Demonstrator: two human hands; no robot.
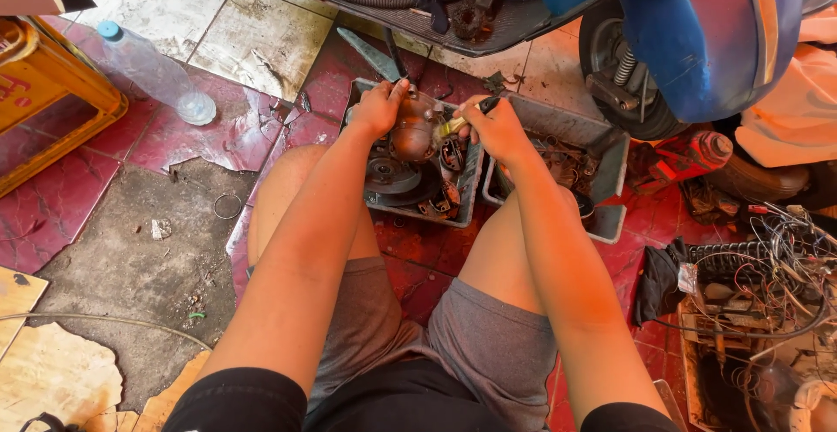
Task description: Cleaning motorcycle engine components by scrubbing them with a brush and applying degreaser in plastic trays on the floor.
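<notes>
Left hand [377,109] is clasping the rusty brown rounded metal engine part [413,136] over the grey parts tray [472,170], right hand [495,127] gripping a yellow-handled brush [455,124] (bristles hidden), best worked in short, steadied strokes.

rusty brown metal engine part [412,136], dull grey metal tray [471,166], glossy blue scooter body [706,40], clear plastic bottle [153,70]
</notes>
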